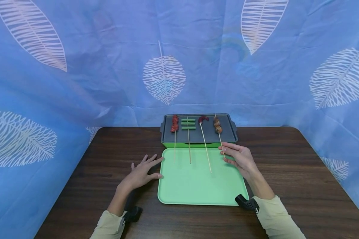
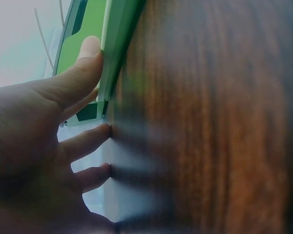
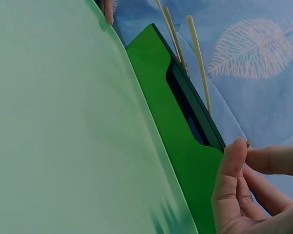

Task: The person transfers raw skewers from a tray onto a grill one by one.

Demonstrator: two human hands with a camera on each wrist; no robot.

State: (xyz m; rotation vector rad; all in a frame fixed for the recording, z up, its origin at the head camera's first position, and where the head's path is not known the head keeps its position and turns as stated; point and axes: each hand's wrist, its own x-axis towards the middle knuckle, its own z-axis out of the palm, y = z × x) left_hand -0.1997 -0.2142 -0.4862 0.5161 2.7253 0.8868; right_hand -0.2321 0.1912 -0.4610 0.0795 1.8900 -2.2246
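Note:
My right hand (image 1: 237,157) pinches the wooden stick of a skewer of browned meat chunks (image 1: 217,125), the rightmost one on the electric grill (image 1: 210,134). In the right wrist view, thumb and fingers (image 3: 229,170) meet on the stick beside the grill's green side. Left of it lie a skewer with a curled dark red piece (image 1: 202,119), one with several green pods or stalks (image 1: 188,124), and one of red meat (image 1: 175,124). My left hand (image 1: 140,174) is spread on the table, its thumb and forefinger at the left edge of a light green tray (image 1: 197,192).
The tray sits directly in front of the grill, and the skewer sticks reach out over it. Under both is a dark wooden table (image 1: 290,166). A blue cloth with white leaf prints (image 1: 164,79) hangs close behind the grill and at both sides.

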